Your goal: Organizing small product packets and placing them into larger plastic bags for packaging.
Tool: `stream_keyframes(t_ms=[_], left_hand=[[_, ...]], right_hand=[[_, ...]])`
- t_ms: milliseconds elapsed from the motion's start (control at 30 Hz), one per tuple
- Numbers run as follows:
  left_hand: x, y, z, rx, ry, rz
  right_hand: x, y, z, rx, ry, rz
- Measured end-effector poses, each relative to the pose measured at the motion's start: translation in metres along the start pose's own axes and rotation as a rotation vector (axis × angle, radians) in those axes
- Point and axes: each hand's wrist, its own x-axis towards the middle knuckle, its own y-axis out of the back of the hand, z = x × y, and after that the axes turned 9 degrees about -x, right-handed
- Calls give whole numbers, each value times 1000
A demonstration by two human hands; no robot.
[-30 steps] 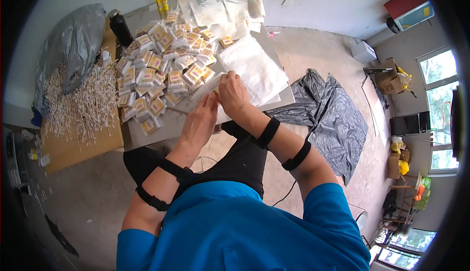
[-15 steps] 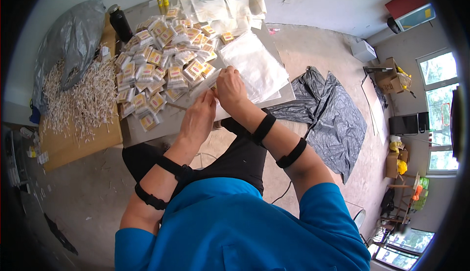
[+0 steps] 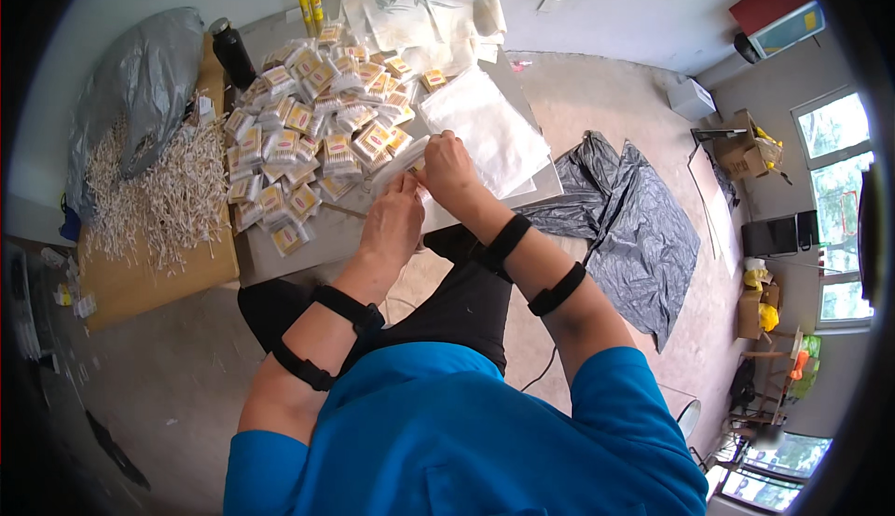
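My left hand (image 3: pixel 395 215) and my right hand (image 3: pixel 449 167) meet at the table's front edge, fingers closed on a small clear plastic bag (image 3: pixel 399 163). A bit of yellow shows between the fingertips; most of what lies there is hidden by my hands. Just left of them spreads a big pile of bagged cotton swab packs (image 3: pixel 298 117) with yellow labels. Close to my right hand, a stack of flat clear plastic bags (image 3: pixel 494 124) lies on the table.
Loose cotton swabs (image 3: pixel 154 204) heap on a tan board (image 3: pixel 140 288) at left, partly under a grey plastic bag (image 3: pixel 140 68). A black bottle (image 3: pixel 233 54), two yellow tubes (image 3: pixel 311 11) and patterned sheets (image 3: pixel 410 3) stand or lie behind. Dark plastic sheeting (image 3: pixel 639 236) covers floor at right.
My left hand has shifted slightly right and its fingers now sit tighter against the right hand. Both hands stay on the small bag; the whole view has moved a little.
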Motion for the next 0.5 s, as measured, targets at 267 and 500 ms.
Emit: stream_keyframes(t_ms=[267,500], left_hand=[[-7,20,-11,140,-352,-25],[-9,32,23,306,-349,224]], right_hand=[[-25,28,56,341,156,295],[-15,24,75,80,494,243]])
